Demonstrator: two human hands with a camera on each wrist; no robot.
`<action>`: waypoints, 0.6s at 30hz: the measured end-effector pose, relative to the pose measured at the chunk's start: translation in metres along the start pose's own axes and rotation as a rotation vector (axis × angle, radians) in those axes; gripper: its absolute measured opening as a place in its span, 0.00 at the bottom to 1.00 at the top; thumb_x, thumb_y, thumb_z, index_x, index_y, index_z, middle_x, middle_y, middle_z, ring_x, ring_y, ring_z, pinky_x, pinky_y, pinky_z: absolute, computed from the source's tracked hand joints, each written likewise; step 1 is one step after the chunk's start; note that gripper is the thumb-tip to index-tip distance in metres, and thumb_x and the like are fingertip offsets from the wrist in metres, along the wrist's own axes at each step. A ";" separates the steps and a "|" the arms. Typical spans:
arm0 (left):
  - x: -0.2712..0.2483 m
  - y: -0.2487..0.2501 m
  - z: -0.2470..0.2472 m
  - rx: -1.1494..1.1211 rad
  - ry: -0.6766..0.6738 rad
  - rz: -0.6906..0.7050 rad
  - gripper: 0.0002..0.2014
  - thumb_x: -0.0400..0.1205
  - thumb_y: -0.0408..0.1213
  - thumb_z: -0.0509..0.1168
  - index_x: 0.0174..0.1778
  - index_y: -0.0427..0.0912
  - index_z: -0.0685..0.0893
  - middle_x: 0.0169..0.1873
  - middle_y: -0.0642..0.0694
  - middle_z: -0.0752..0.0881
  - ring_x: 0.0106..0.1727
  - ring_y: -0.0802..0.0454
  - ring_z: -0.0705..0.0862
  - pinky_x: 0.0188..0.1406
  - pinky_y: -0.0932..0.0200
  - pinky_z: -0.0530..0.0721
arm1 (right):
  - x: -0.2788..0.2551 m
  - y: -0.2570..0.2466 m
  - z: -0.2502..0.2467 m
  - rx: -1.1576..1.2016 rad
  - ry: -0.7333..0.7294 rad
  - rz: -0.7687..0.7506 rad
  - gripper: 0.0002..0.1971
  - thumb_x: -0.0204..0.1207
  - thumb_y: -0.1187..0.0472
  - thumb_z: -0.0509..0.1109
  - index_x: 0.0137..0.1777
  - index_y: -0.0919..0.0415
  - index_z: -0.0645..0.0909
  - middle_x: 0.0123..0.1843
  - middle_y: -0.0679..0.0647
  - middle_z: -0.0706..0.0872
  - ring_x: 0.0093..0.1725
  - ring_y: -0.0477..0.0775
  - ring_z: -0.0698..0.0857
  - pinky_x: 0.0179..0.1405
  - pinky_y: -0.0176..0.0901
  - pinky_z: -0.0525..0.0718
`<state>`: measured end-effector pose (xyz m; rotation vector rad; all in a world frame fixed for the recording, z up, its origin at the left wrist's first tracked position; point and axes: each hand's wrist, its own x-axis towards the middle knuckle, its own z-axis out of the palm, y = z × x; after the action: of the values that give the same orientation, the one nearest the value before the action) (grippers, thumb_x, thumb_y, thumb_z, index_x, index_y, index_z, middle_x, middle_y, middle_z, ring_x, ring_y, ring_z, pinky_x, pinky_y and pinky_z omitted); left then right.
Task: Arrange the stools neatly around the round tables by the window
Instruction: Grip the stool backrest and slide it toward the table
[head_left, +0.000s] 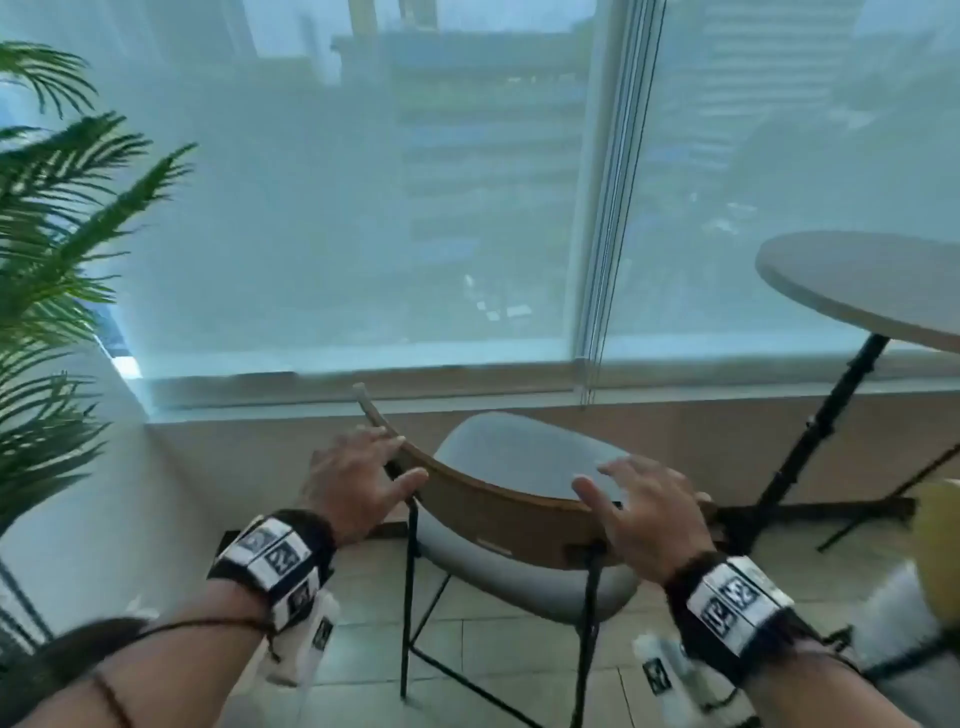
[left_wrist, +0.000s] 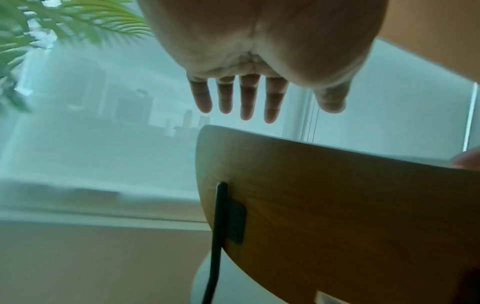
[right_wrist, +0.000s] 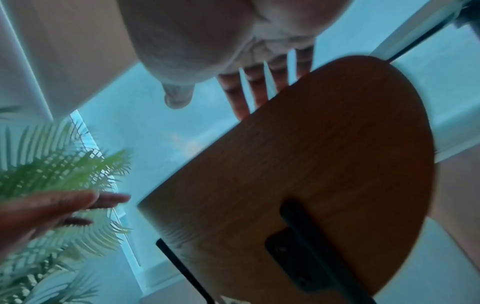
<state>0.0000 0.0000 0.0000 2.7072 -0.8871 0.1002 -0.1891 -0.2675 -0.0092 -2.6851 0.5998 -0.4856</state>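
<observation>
A stool (head_left: 524, 467) with a grey padded seat, a curved wooden backrest (head_left: 498, 512) and thin black legs stands by the window. My left hand (head_left: 363, 473) hovers open over the backrest's left end, fingers spread. My right hand (head_left: 639, 499) hovers open over its right end. In the left wrist view my straight fingers (left_wrist: 246, 98) hang just above the backrest (left_wrist: 337, 205), apart from it. The right wrist view has the fingers (right_wrist: 259, 82) reaching past the backrest's (right_wrist: 298, 174) top edge. A round white table (head_left: 862, 280) on black legs stands at the right.
A tall green palm plant (head_left: 57, 218) fills the left side next to a white wall. The window with a lowered blind (head_left: 363, 208) and its low sill run behind the stool. A pale yellow-green object (head_left: 940, 545) sits at the right edge. Tiled floor lies below.
</observation>
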 end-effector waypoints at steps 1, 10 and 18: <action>0.019 0.004 0.002 0.060 -0.018 0.050 0.46 0.72 0.76 0.39 0.74 0.49 0.78 0.75 0.43 0.77 0.76 0.43 0.71 0.73 0.37 0.67 | 0.015 -0.007 0.004 -0.103 -0.099 -0.002 0.48 0.69 0.20 0.33 0.54 0.53 0.86 0.56 0.52 0.88 0.58 0.55 0.83 0.68 0.59 0.73; 0.094 -0.001 0.042 0.197 -0.228 0.361 0.46 0.62 0.88 0.36 0.16 0.47 0.75 0.14 0.53 0.72 0.17 0.52 0.71 0.53 0.47 0.79 | 0.020 -0.005 0.017 -0.324 -0.290 -0.016 0.50 0.52 0.10 0.30 0.19 0.56 0.71 0.19 0.49 0.75 0.21 0.50 0.75 0.26 0.42 0.71; 0.122 -0.017 0.054 0.122 -0.135 0.642 0.46 0.54 0.91 0.38 0.16 0.47 0.74 0.14 0.52 0.73 0.16 0.54 0.68 0.19 0.63 0.67 | -0.009 -0.029 0.027 -0.401 -0.239 0.159 0.56 0.56 0.11 0.31 0.25 0.61 0.83 0.22 0.50 0.82 0.24 0.48 0.81 0.26 0.40 0.70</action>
<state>0.1072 -0.0715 -0.0367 2.4422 -1.8115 0.1053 -0.1766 -0.2319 -0.0241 -2.9679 0.9106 0.0046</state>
